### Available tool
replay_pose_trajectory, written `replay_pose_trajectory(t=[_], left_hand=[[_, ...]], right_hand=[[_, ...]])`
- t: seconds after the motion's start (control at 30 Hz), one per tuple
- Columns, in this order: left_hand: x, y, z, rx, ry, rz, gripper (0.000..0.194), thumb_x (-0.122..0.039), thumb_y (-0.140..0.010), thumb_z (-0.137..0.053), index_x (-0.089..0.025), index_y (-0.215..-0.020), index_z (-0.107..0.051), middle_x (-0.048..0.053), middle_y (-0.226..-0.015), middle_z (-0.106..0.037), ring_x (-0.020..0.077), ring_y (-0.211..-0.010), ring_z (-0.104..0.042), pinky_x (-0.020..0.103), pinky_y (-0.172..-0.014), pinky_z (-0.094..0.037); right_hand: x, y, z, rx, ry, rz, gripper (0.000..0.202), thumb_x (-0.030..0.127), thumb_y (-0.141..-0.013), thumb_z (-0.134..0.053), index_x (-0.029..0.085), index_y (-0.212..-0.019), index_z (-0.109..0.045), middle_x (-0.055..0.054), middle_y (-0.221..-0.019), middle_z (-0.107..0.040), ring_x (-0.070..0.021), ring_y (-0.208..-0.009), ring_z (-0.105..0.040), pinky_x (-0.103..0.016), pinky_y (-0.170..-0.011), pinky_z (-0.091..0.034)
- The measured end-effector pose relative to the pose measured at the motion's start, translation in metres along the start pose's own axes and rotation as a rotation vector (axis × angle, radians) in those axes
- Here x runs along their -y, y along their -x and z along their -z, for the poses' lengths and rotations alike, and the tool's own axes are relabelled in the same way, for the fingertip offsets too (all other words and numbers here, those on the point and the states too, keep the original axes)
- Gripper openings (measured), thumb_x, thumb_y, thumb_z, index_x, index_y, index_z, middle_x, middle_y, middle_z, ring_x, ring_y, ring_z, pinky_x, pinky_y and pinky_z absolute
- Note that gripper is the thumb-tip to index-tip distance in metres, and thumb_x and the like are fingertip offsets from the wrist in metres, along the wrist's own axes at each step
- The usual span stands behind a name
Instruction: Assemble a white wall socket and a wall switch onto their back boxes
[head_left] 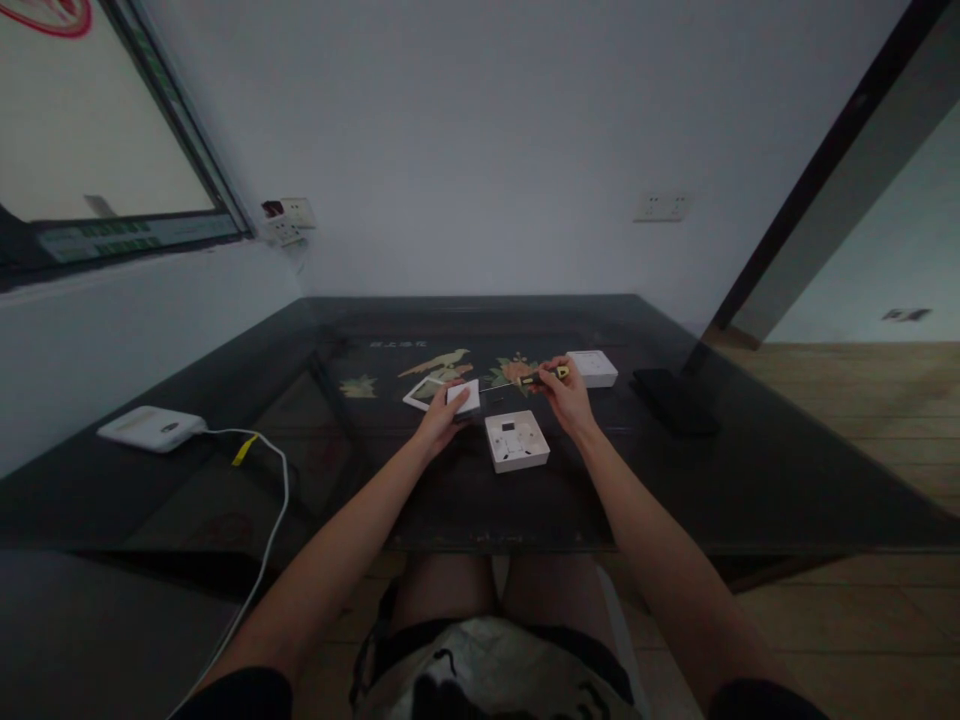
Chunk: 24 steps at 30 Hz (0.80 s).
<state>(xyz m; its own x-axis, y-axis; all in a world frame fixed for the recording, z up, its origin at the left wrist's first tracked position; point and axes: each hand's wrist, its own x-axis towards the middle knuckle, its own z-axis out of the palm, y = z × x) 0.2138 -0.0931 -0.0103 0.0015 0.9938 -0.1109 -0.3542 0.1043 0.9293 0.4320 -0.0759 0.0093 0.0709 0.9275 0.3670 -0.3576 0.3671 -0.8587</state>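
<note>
My left hand (441, 415) is closed on a small white switch module (465, 397), holding it above the dark table. Closed round the handle of a screwdriver (531, 379) is my right hand (568, 398); the handle is black and yellow. Its thin shaft points left, and the tip is at or close to the module's right edge; contact is too small to make out. A white square frame (420, 393) lies just left of my left hand, partly hidden by it. Between my forearms sits an open white mounting box (517, 442) with screw posts inside.
A second white box (592, 368) stands behind my right hand. Farther right lies a black flat object (675, 402). At the left, a white device (154, 428) trails a white cable (281, 490) with a yellow tag over the front edge of the table (480, 520).
</note>
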Motion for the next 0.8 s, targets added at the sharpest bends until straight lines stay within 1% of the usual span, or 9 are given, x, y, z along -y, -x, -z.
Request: replay_pose_trajectory(t=[0.07,0.13,0.23,0.3,0.43,0.57,0.7,0.8], left_hand=[[-0.003,0.002,-0.001,0.026,-0.012,0.007,0.043,-0.028,-0.070,-0.075,-0.023,-0.106,-0.053,0.004,-0.102,-0.059,0.0142,-0.081,-0.060,0.030,-0.067,-0.055],[-0.008,0.007,-0.003,0.100,-0.031,-0.020,0.058,-0.023,-0.065,-0.078,-0.025,-0.115,-0.049,0.006,-0.109,-0.058,0.0175,-0.090,-0.060,0.036,-0.076,-0.055],[-0.013,0.016,-0.009,0.238,-0.163,-0.149,0.087,-0.016,-0.056,-0.082,-0.026,-0.130,-0.038,0.007,-0.116,-0.056,0.0212,-0.102,-0.058,0.042,-0.092,-0.048],[-0.014,0.021,-0.013,0.285,-0.315,-0.253,0.096,-0.016,-0.053,-0.083,-0.024,-0.134,-0.034,0.009,-0.121,-0.053,0.0232,-0.108,-0.055,0.043,-0.097,-0.043],[-0.010,0.029,-0.021,0.343,-0.591,-0.396,0.095,-0.024,-0.053,-0.084,-0.018,-0.135,-0.034,0.014,-0.129,-0.048,0.0285,-0.117,-0.049,0.045,-0.101,-0.038],[-0.007,0.035,-0.029,0.356,-0.826,-0.527,0.091,-0.031,-0.056,-0.083,-0.017,-0.133,-0.037,0.015,-0.129,-0.048,0.0302,-0.119,-0.047,0.045,-0.103,-0.035],[-0.006,0.041,-0.036,0.379,-0.989,-0.577,0.088,-0.038,-0.056,-0.083,-0.017,-0.131,-0.040,0.015,-0.125,-0.050,0.0307,-0.116,-0.048,0.045,-0.101,-0.037],[-0.003,0.041,-0.036,0.384,-1.070,-0.582,0.084,-0.045,-0.056,-0.082,-0.018,-0.126,-0.045,0.014,-0.120,-0.052,0.0322,-0.115,-0.048,0.047,-0.099,-0.037]], right_hand=[[0.006,-0.001,0.000,0.009,0.048,0.022,0.034,0.031,-0.065,-0.072,0.023,-0.082,-0.043,0.008,-0.078,-0.059,-0.0084,-0.057,-0.062,-0.022,-0.054,-0.053],[0.016,-0.001,0.000,-0.018,0.101,0.053,0.034,0.031,-0.065,-0.072,0.023,-0.082,-0.043,0.007,-0.077,-0.060,-0.0090,-0.055,-0.062,-0.021,-0.052,-0.052],[0.034,-0.001,0.004,-0.100,0.158,0.084,0.032,0.029,-0.065,-0.071,0.023,-0.081,-0.044,0.008,-0.071,-0.059,-0.0085,-0.047,-0.060,-0.019,-0.044,-0.048],[0.046,0.002,0.009,-0.128,0.191,0.060,0.031,0.029,-0.065,-0.071,0.022,-0.080,-0.045,0.008,-0.066,-0.058,-0.0088,-0.043,-0.059,-0.018,-0.039,-0.044],[0.063,0.012,0.024,-0.115,0.211,-0.024,0.031,0.026,-0.062,-0.073,0.022,-0.078,-0.046,0.008,-0.059,-0.057,-0.0106,-0.040,-0.060,-0.018,-0.036,-0.044],[0.068,0.024,0.040,-0.129,0.188,-0.065,0.031,0.025,-0.060,-0.073,0.021,-0.077,-0.048,0.008,-0.059,-0.060,-0.0102,-0.040,-0.060,-0.017,-0.035,-0.043],[0.066,0.032,0.053,-0.164,0.166,-0.125,0.029,0.024,-0.060,-0.072,0.021,-0.076,-0.047,0.007,-0.059,-0.061,-0.0096,-0.039,-0.058,-0.017,-0.035,-0.042],[0.063,0.035,0.056,-0.174,0.171,-0.157,0.029,0.024,-0.059,-0.071,0.021,-0.075,-0.047,0.007,-0.059,-0.062,-0.0092,-0.038,-0.058,-0.017,-0.034,-0.041]])
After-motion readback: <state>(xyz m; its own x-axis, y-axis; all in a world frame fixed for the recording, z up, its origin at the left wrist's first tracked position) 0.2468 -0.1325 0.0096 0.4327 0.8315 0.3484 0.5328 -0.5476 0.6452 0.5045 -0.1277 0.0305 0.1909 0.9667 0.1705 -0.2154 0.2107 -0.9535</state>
